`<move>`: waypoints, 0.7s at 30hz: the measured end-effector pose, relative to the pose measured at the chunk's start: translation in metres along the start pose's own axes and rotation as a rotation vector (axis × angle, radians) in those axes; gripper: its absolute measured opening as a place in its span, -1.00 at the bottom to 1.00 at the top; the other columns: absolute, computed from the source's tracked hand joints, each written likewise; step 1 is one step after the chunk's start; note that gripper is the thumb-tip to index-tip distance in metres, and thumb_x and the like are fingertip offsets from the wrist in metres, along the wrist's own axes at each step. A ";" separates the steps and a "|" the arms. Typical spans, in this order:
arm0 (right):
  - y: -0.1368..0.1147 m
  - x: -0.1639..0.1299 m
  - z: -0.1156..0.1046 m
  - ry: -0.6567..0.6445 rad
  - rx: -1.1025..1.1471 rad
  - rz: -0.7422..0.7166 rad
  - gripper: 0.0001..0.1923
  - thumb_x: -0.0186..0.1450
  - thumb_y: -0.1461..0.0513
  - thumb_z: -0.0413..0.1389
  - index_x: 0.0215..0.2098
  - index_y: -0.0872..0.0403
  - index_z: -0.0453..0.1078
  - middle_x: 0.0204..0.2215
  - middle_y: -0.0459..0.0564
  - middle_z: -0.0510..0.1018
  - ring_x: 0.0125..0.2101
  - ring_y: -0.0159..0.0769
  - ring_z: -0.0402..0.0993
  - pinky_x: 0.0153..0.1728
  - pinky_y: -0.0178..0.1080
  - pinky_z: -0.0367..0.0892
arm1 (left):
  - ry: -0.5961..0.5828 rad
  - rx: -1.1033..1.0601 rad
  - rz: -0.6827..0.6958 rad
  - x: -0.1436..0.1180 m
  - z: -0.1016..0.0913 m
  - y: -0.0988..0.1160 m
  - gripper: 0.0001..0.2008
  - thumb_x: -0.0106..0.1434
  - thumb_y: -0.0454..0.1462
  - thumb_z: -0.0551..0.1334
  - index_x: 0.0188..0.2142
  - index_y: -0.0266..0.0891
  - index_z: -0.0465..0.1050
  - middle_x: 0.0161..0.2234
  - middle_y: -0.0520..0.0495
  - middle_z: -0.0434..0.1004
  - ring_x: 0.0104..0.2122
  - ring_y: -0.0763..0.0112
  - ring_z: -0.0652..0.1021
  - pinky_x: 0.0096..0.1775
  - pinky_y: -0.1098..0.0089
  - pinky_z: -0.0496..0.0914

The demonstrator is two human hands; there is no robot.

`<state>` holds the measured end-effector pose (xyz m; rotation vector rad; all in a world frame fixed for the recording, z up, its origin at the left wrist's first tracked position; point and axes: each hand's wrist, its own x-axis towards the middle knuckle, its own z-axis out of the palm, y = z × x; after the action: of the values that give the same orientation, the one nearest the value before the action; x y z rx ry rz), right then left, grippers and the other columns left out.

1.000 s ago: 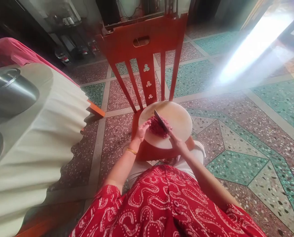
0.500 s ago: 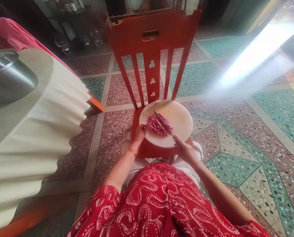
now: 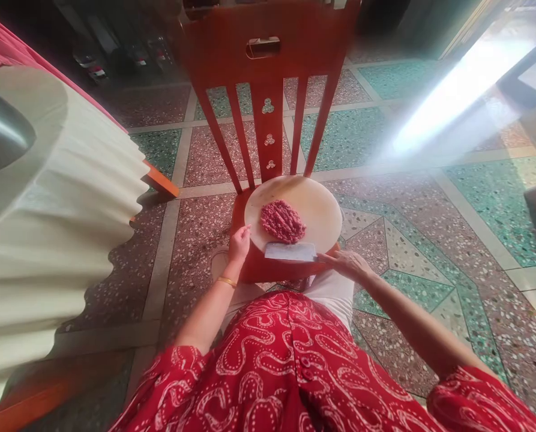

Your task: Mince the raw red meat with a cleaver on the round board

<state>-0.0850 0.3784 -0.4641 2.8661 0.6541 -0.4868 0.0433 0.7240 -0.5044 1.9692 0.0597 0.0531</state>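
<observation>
— Where is the meat (image 3: 283, 221)?

— On the round board (image 3: 322, 207), a little left of the board's middle. The board sits on the seat of the red chair (image 3: 268, 54), just in front of the chair's slatted back.

— How does it look?

— Pinkish red, finely minced, gathered into one low, lumpy heap, longer across than deep. The pale board around it is mostly bare, with a faint brownish stain toward the chair back.

— And the cleaver (image 3: 290, 251)?

— It lies flat on the board's near edge, just below the heap, broad blade up and pointing left. Whether it touches the meat I cannot tell.

— The right hand (image 3: 346, 263)?

— At the board's near right rim, at the cleaver's handle end. The fingers reach toward the handle, which is hidden, so I cannot tell whether they grip it.

— The left hand (image 3: 239, 243)?

— At the board's left rim, fingers loosely curled against the edge, holding nothing else. A gold bangle (image 3: 227, 281) sits on the wrist.

— Anything beside the chair?

— A table (image 3: 47, 198) with a cream pleated cloth, left of the chair.
</observation>
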 end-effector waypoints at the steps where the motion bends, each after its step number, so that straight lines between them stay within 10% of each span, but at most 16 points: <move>1: 0.002 0.012 -0.004 -0.007 0.007 0.001 -0.51 0.38 0.24 -0.17 0.25 -0.23 0.00 -0.36 0.03 0.49 -0.46 -0.34 0.43 -0.47 -0.37 0.16 | 0.000 0.006 0.002 -0.005 -0.003 -0.001 -0.70 0.25 -0.25 0.05 -0.13 -0.29 0.46 -0.29 -0.10 0.56 -0.31 0.40 0.54 -0.24 0.41 0.41; 7: 0.009 0.067 -0.032 0.145 0.190 0.120 -0.52 0.36 0.01 -0.18 0.25 -0.26 0.00 -0.30 -0.02 0.52 -0.45 -0.31 0.46 -0.48 -0.36 0.19 | 0.006 0.040 0.027 -0.021 -0.015 0.008 -0.73 0.25 -0.28 0.06 -0.16 -0.28 0.47 -0.21 -0.12 0.56 -0.23 0.37 0.54 -0.14 0.37 0.41; 15: -0.008 0.071 -0.046 0.267 1.011 0.339 -0.59 0.27 0.07 -0.07 -0.01 0.05 0.35 -0.62 -0.16 0.38 -0.69 -0.47 0.23 -0.67 -0.42 0.15 | -0.088 0.109 0.104 -0.027 -0.004 0.009 -0.74 0.26 -0.30 0.05 -0.15 -0.28 0.46 -0.22 -0.14 0.55 -0.26 0.36 0.55 -0.15 0.32 0.44; 21: -0.040 0.043 -0.086 0.488 1.177 0.343 -0.38 0.32 0.06 -0.16 0.31 -0.01 -0.13 -0.61 -0.19 0.37 -0.70 -0.44 0.27 -0.66 -0.39 0.27 | -0.122 0.243 0.381 -0.038 0.017 0.007 -0.76 0.25 -0.36 0.06 -0.17 -0.25 0.46 -0.23 -0.12 0.54 -0.19 0.34 0.52 -0.08 0.27 0.42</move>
<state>-0.0426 0.4508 -0.4025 4.1439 -0.2409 -0.0859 0.0062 0.7032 -0.5052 2.1979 -0.4060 0.1812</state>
